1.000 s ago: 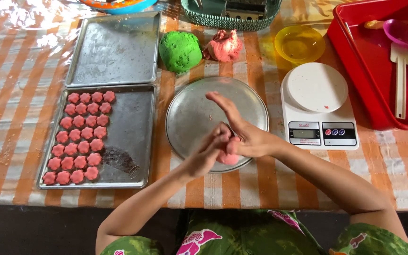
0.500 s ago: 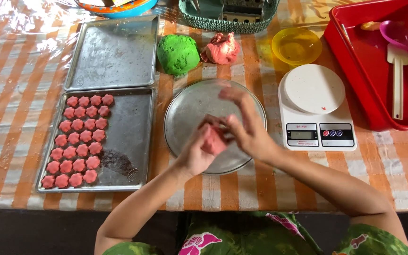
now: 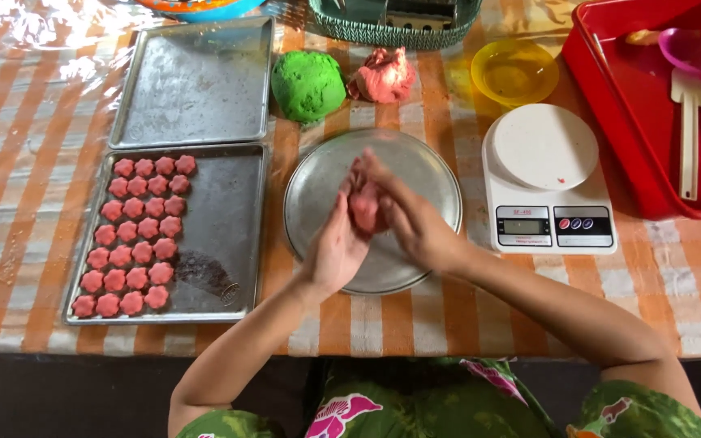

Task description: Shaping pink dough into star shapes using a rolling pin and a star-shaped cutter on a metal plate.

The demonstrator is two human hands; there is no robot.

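We press pink dough between our palms.

Our left hand (image 3: 336, 247) and right hand (image 3: 412, 219) close on the pink dough lump (image 3: 364, 207) between them, equally near, above the round metal plate (image 3: 415, 166); beyond sits green dough (image 3: 308, 84).

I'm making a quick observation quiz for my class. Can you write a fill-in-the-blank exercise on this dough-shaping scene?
1. Both hands, left hand and right hand, press a lump of ____ dough between them.
2. The hands are above a round ____ plate.
3. The flower-shaped pieces lie on the ____ of the two trays, the near tray.
4. Beside the pink dough lump sits a ball of ____ dough.

Missing words: pink; metal; nearer; green
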